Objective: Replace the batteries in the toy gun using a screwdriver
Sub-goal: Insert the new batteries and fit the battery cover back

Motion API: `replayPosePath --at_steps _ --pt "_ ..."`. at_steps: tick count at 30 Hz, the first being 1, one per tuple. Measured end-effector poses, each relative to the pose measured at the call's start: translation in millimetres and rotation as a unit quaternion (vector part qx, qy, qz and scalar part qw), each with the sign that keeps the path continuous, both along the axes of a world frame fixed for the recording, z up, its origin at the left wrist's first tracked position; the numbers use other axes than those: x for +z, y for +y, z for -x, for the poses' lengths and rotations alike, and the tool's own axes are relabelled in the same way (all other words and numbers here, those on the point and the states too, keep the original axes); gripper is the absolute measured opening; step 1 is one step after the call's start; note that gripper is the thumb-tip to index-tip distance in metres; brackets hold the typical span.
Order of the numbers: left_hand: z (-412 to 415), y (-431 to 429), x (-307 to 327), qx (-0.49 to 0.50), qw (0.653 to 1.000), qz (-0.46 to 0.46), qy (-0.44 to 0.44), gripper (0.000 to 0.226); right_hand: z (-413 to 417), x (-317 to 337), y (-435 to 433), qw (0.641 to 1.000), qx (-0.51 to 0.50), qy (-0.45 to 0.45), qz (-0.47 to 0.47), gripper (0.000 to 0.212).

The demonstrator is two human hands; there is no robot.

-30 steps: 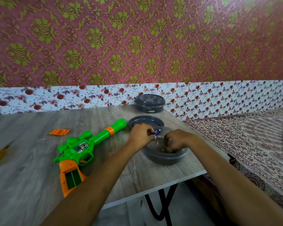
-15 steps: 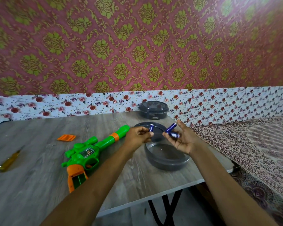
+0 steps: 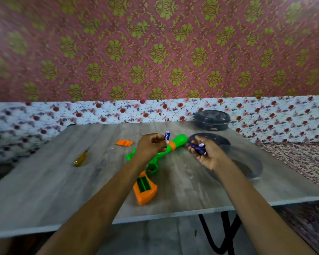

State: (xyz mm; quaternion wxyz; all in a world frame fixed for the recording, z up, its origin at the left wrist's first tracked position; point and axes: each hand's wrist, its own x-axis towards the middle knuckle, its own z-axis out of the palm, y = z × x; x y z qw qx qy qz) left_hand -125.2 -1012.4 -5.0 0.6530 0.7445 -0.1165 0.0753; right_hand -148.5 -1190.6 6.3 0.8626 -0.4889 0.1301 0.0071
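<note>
- Head view was filled at the top by a wall (image 3: pixel 155 52) papered in pink and green, with a floral strip below it.
- A grey wood-grain counter (image 3: pixel 44 190) was seen beneath, with a bed (image 3: pixel 302 159) under patterned cloth at its right edge.
- The toy gun (image 3: pixel 145 192), green with an orange grip, was laid flat near the counter's middle, with the muzzle pointed away and to the right. The battery slot (image 3: pixel 143 184) in the grip was left uncovered and faced upward.
- An open dark bowl (image 3: pixel 250 166) was blurred at the near right, partly hidden by the right forearm. A loose dark lid (image 3: pixel 219 139) was placed behind it, and a lidded container (image 3: pixel 211 120) was set at the far edge.
- The left hand (image 3: pixel 151 148) was held above the gun's body, its fingers pressed together around a blue battery (image 3: pixel 167 135), which was pinched upright.
- The right hand (image 3: pixel 207 153) was turned palm up just beside the muzzle, with its fingers curled loosely around loose batteries (image 3: pixel 197 148). Their number could not be told.
- A yellow-handled screwdriver (image 3: pixel 80 158) was left on the counter, well apart to the left of the gun.
- An orange cover (image 3: pixel 124 143) was laid flat between the screwdriver and the muzzle.
</note>
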Motion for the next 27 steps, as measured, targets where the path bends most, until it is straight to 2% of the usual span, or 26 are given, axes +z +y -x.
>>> replayPosePath --at_steps 5,9,14,19,24,27 --pt "-1.1 42.0 -11.8 0.063 0.998 -0.013 -0.005 0.030 -11.2 -20.7 47.4 0.998 0.032 -0.009 0.061 0.015" --pt "5.6 53.5 -29.0 0.091 0.995 -0.005 -0.043 0.039 -18.1 -44.9 67.6 0.996 0.011 -0.018 0.089 0.013" --pt "4.8 60.0 -47.3 0.119 0.987 0.046 -0.092 0.037 -29.9 -70.0 78.7 0.991 -0.031 -0.023 0.132 0.018" --pt "4.4 56.4 -46.1 0.087 0.989 0.038 -0.110 0.040 -25.8 -65.2 82.8 0.987 -0.008 -0.060 0.147 0.020" --pt "7.0 57.0 -44.9 0.098 0.983 0.038 -0.153 0.027 -15.0 -66.9 88.3 0.965 0.027 -0.120 0.231 0.011" --pt "13.2 63.3 -46.4 0.150 0.979 0.061 -0.125 0.029 -7.7 -72.4 85.8 0.932 0.001 -0.161 0.324 0.022"
